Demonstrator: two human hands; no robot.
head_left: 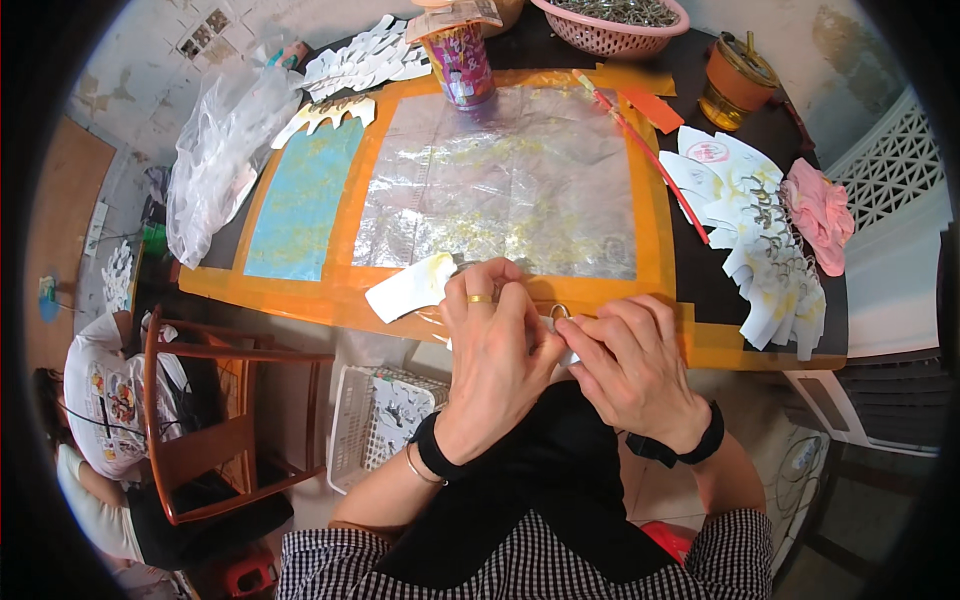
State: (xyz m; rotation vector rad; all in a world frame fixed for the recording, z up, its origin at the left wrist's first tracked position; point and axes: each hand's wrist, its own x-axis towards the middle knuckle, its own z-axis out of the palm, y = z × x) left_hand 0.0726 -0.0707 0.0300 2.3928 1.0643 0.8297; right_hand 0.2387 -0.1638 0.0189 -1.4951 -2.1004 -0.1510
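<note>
At the near edge of a dark table banded with orange tape (703, 277), a person's left hand (500, 325) and right hand (630, 362) sit close together, fingertips pinched on a small white sheet-like piece (569, 357), mostly hidden, with a thin silver metal loop (559, 307) showing just above. The piece looks light, bendable and likely to crease; the loop appears hard and perhaps slippery. Holding the white edges flat, close beside the metal, would probably give the surest grip.

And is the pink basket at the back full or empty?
Not empty: the pink basket holds many small metal pieces. The picture's edge cuts it off, so exact fullness I can't tell.
</note>
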